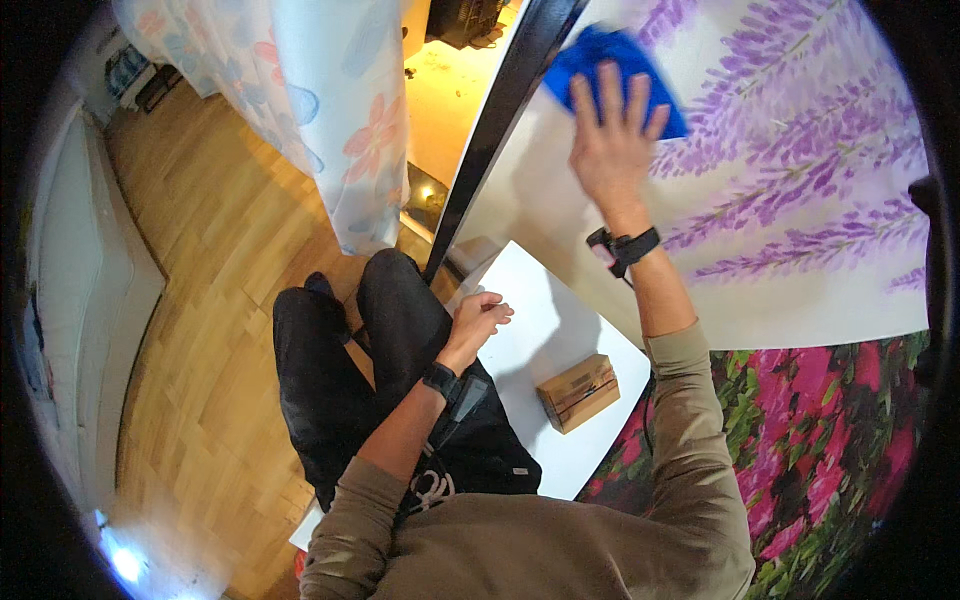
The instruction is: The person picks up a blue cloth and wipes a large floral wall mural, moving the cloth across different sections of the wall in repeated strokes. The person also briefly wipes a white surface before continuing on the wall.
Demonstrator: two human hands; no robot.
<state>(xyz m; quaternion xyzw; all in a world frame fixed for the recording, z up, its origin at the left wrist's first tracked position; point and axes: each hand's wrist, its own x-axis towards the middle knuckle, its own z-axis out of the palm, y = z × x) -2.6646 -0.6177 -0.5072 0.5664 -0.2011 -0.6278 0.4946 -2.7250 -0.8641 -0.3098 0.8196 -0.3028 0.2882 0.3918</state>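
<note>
My right hand (611, 142) lies spread over a bright blue cloth (667, 90), holding it flat against a white surface printed with purple lavender (780, 172). The cloth's far edge is slightly blurred. Above the white tabletop (559, 319), by my thigh, my left hand (481, 319) is held with loosely bent fingers and nothing in it. A small brown cardboard box (581, 394) rests on that tabletop, to the right of my left hand. Black bands with small devices are strapped to both wrists.
A dark frame bar (502, 127) borders the lavender surface on its left. Beside it hangs a floral curtain (330, 127). Wooden flooring (210, 300) extends to the left, past my knees, to a pale upholstered piece (90, 225). Pink flower-patterned fabric (810, 435) lies at right.
</note>
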